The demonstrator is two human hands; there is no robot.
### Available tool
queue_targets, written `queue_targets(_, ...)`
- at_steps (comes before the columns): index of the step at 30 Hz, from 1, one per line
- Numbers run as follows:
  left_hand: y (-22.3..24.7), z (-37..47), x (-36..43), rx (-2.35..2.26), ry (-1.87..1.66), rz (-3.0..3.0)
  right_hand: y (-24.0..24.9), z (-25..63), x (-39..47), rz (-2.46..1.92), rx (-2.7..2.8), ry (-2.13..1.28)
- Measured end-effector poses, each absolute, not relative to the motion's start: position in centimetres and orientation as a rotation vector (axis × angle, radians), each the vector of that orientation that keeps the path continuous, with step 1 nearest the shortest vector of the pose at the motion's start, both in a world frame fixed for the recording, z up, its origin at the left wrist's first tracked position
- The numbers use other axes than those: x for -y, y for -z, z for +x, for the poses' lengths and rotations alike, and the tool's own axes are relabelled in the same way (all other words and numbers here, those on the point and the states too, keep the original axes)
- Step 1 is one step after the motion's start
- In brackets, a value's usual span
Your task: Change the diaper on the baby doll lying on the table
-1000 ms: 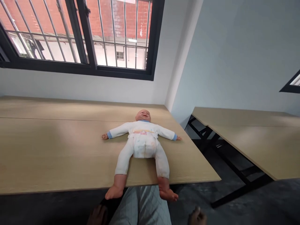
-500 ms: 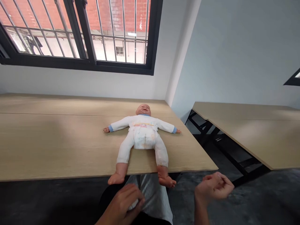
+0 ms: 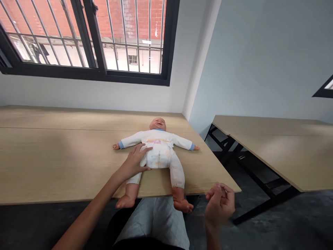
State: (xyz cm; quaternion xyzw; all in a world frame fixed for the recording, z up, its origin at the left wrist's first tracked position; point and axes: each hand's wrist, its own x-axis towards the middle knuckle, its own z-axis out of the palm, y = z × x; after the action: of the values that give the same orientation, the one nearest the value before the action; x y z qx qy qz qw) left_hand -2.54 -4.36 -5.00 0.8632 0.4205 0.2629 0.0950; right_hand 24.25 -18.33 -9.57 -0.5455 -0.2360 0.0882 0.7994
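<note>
A baby doll (image 3: 158, 137) lies on its back on the wooden table, arms spread and its bare feet reaching past the front edge. It wears a white top with blue cuffs, and a white diaper (image 3: 159, 158) covers its hips. My left hand (image 3: 136, 160) is over the doll's thigh on the left, fingers apart and reaching to the side of the diaper; whether it presses there I cannot tell. By the table's front right corner, my right hand (image 3: 220, 203) is raised with its fingers curled together. Anything inside that hand is hidden.
The table (image 3: 65, 163) runs along the wall under a barred window (image 3: 132, 41). A second table (image 3: 281, 149) with black folding legs stands to the right, across a gap. My lap (image 3: 156, 222) is below the front edge.
My left hand has risen from my lap, opened and come to the doll's hip. My right hand has shifted left, nearer the table corner, with fingers still curled.
</note>
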Motion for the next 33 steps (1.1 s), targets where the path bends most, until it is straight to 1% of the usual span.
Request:
queue_targets(2, 5.6, -1.8, 3.5, -1.223, -0.732, 2.545, 9.1, 24.3, 18.0, -1.208, 0.628, -0.245)
queue_targets(4, 6.1, -1.2, 3.5, -1.209, -0.737, 2.539, 8.2, 24.3, 17.2, -1.257, 0.867, -0.28)
queue_targets(6, 6.4, -0.9, 4.0, -1.214, -0.786, 2.517, 6.9, 24.0, 15.6, -1.261, 1.199, -0.254)
queue_targets(9, 6.5, -0.9, 4.7, -1.203, -0.882, 2.458, 5.7, 23.0, 12.3, -1.151, 1.627, -0.176)
queue_targets(13, 6.6, -1.5, 4.8, -1.141, -0.996, 2.378, 6.0, 21.6, 8.7, -1.195, 1.871, -0.119)
queue_targets(17, 7.2, -1.8, 4.4, -1.056, -1.075, 2.268, 7.0, 21.6, 7.9, -1.328, 1.903, -0.071)
queue_targets(21, 7.9, -1.9, 4.1, -0.968, -1.176, 2.148, 7.4, 22.1, 8.1, -1.362, 1.892, -0.078)
queue_targets(29, 7.7, -2.6, 4.5, -0.944, -1.092, 2.045, 8.4, 22.9, 7.7, -1.19, 1.744, -0.296)
queue_targets(33, 7.3, -2.5, 3.6, -0.981, -1.315, 1.871, 7.7, 22.9, 6.9, -1.183, 1.561, -0.211)
